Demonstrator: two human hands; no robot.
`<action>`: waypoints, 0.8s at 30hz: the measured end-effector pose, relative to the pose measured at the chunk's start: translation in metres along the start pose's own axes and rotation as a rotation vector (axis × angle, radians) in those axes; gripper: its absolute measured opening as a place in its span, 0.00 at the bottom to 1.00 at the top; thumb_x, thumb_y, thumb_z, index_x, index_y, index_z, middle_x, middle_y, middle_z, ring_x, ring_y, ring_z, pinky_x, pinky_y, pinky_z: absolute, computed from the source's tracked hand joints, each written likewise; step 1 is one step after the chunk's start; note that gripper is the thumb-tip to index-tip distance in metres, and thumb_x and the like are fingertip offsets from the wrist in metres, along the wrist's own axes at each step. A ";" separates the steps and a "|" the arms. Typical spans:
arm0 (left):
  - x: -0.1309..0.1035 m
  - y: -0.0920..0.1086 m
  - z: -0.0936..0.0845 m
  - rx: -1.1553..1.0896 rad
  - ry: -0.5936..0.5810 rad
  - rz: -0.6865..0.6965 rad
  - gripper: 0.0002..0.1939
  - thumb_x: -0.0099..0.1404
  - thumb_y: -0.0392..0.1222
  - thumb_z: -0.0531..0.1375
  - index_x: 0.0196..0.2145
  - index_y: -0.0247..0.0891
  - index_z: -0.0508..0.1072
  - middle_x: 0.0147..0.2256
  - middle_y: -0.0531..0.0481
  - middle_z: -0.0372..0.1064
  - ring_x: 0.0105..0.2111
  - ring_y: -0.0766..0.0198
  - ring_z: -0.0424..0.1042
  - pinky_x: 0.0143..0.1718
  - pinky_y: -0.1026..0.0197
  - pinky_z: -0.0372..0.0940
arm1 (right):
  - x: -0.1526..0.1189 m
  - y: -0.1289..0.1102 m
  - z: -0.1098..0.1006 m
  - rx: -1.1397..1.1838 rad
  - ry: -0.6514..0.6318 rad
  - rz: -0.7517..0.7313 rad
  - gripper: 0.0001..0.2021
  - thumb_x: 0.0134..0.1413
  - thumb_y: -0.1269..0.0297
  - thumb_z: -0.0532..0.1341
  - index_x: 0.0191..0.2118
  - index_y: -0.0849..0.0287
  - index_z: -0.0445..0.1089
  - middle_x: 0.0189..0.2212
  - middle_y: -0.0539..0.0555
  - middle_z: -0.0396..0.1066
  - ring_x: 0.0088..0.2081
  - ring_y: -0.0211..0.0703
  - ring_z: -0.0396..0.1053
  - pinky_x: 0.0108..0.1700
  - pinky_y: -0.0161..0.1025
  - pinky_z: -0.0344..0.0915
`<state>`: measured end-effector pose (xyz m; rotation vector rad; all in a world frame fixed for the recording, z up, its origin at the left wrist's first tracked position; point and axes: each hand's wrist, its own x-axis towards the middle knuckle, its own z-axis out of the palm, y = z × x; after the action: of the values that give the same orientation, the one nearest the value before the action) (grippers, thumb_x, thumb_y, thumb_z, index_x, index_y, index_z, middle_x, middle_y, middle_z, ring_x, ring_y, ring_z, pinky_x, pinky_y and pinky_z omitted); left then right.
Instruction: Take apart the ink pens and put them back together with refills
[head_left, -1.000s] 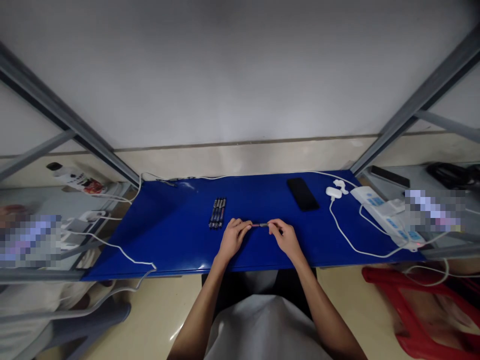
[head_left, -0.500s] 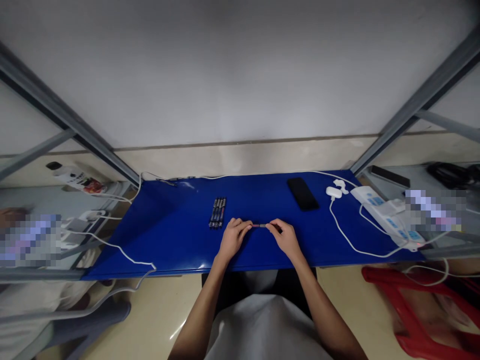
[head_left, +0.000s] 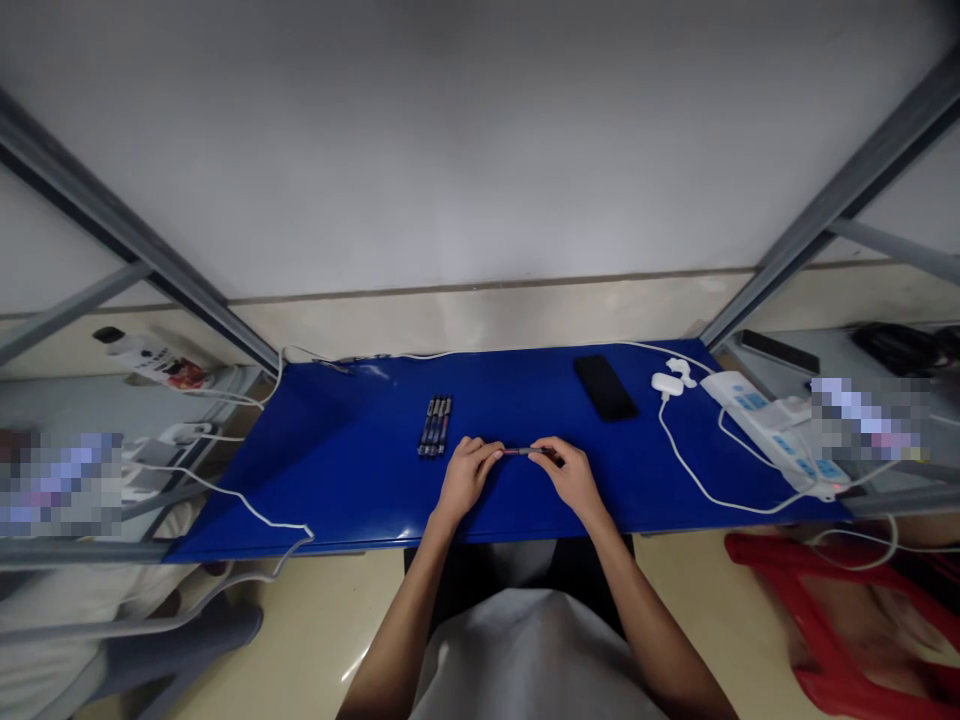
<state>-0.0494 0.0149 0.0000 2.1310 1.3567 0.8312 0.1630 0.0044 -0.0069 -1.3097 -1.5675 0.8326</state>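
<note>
A slim pen (head_left: 517, 451) with a reddish part and a grey part lies level between my two hands, just over the blue tabletop (head_left: 360, 500). My left hand (head_left: 470, 470) pinches its left end between thumb and fingers. My right hand (head_left: 568, 468) grips the right end, where a dark piece shows between the fingers. Both pen ends are partly hidden by fingertips. Left of my left hand, several dark pens (head_left: 435, 426) lie side by side in a neat row.
A black phone (head_left: 605, 388) lies behind my right hand. Farther right are a white charger (head_left: 667, 384), its cable and a white power strip (head_left: 776, 435). A bottle (head_left: 154, 357) lies on the left neighbouring desk. A red stool (head_left: 817, 630) stands at lower right.
The fingers of my right hand have shifted slightly along the pen towards the left. My left hand and the row of pens stay where they were.
</note>
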 end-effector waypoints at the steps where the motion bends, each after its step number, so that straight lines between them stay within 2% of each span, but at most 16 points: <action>1: 0.000 -0.001 0.000 0.002 -0.007 0.002 0.22 0.73 0.51 0.46 0.47 0.42 0.75 0.35 0.47 0.70 0.37 0.61 0.63 0.43 0.57 0.59 | 0.000 -0.001 0.000 -0.012 0.003 -0.013 0.10 0.58 0.55 0.61 0.36 0.55 0.73 0.33 0.53 0.74 0.33 0.45 0.71 0.36 0.39 0.65; 6: 0.000 -0.002 0.003 0.024 -0.007 0.016 0.21 0.72 0.52 0.46 0.45 0.42 0.76 0.34 0.47 0.70 0.36 0.61 0.63 0.43 0.57 0.59 | 0.000 -0.006 -0.001 -0.104 0.017 -0.045 0.16 0.63 0.55 0.56 0.27 0.56 0.69 0.24 0.51 0.68 0.27 0.41 0.66 0.31 0.37 0.60; 10: -0.001 -0.001 0.003 0.034 0.001 0.029 0.20 0.72 0.52 0.47 0.44 0.42 0.76 0.33 0.48 0.70 0.35 0.61 0.63 0.41 0.58 0.59 | 0.000 -0.003 0.000 -0.166 0.021 -0.037 0.22 0.64 0.54 0.54 0.19 0.57 0.60 0.18 0.49 0.61 0.22 0.38 0.61 0.29 0.37 0.56; 13: -0.001 0.001 0.003 0.026 -0.006 0.035 0.20 0.72 0.51 0.47 0.44 0.42 0.76 0.33 0.48 0.70 0.36 0.61 0.63 0.41 0.58 0.60 | 0.001 0.000 0.001 -0.189 0.031 -0.022 0.25 0.63 0.53 0.54 0.16 0.57 0.56 0.15 0.48 0.57 0.20 0.37 0.58 0.27 0.37 0.55; 16: -0.001 0.001 0.002 0.014 -0.004 0.036 0.20 0.72 0.50 0.47 0.44 0.42 0.76 0.34 0.48 0.70 0.37 0.61 0.63 0.43 0.58 0.60 | 0.000 -0.001 0.000 -0.130 0.007 0.000 0.21 0.62 0.53 0.56 0.19 0.57 0.63 0.18 0.49 0.63 0.23 0.39 0.62 0.29 0.36 0.57; 18: -0.001 0.001 0.001 0.008 0.001 0.029 0.20 0.73 0.50 0.47 0.45 0.42 0.75 0.35 0.48 0.71 0.37 0.61 0.63 0.43 0.58 0.60 | 0.000 -0.003 -0.001 -0.061 -0.015 0.008 0.14 0.60 0.54 0.59 0.27 0.57 0.69 0.24 0.50 0.69 0.27 0.41 0.66 0.31 0.36 0.59; 20: -0.001 0.000 0.001 0.010 0.007 0.024 0.19 0.73 0.49 0.47 0.44 0.42 0.75 0.36 0.48 0.71 0.37 0.61 0.63 0.43 0.58 0.60 | -0.001 -0.006 -0.002 -0.028 -0.024 0.000 0.11 0.58 0.55 0.61 0.33 0.56 0.71 0.28 0.51 0.71 0.29 0.42 0.67 0.31 0.36 0.60; 24: -0.001 0.000 0.002 0.038 0.011 0.033 0.19 0.73 0.49 0.47 0.43 0.42 0.75 0.35 0.48 0.71 0.37 0.61 0.63 0.42 0.59 0.60 | -0.002 -0.008 -0.003 -0.080 -0.039 -0.046 0.11 0.61 0.57 0.58 0.31 0.56 0.70 0.27 0.51 0.69 0.29 0.41 0.66 0.31 0.36 0.58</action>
<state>-0.0481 0.0141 -0.0016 2.1869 1.3564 0.8375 0.1631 0.0002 0.0009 -1.3158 -1.6704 0.7776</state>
